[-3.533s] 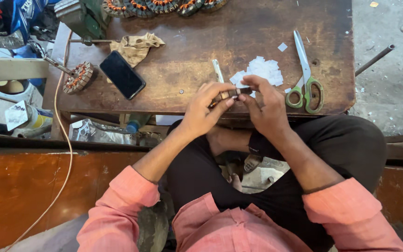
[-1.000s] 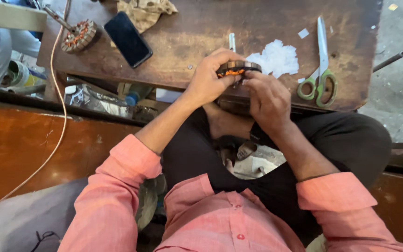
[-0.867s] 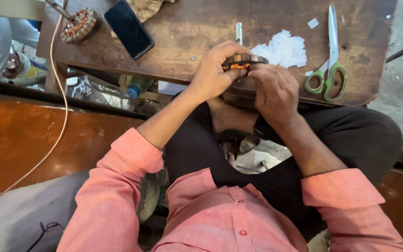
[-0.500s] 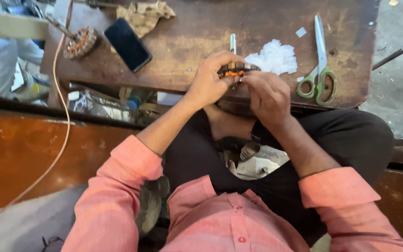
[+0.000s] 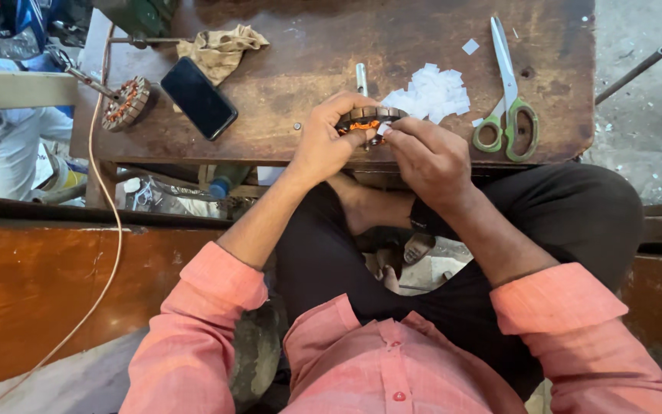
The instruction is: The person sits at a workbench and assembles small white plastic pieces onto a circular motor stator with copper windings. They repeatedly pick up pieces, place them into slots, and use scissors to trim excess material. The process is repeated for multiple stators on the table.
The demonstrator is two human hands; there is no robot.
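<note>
My left hand (image 5: 328, 143) grips a round motor stator (image 5: 371, 117) with copper-orange windings, held just above the near edge of a worn wooden table (image 5: 285, 115). My right hand (image 5: 429, 157) pinches a small white paper slip against the stator's right side. Both hands touch the stator. A pile of white paper slips (image 5: 430, 92) lies just behind it, beside a short metal rod (image 5: 361, 78).
Green-handled scissors (image 5: 506, 100) lie at the right of the table. A black phone (image 5: 198, 97) and a crumpled rag (image 5: 220, 50) sit at the left, with a second stator (image 5: 124, 103) on a spindle and a thin wire (image 5: 109, 230) hanging down. Another person's clothing shows far left.
The hands stay on the stator, shifting slightly as the view moves. The right fingers now press at the stator's right edge.
</note>
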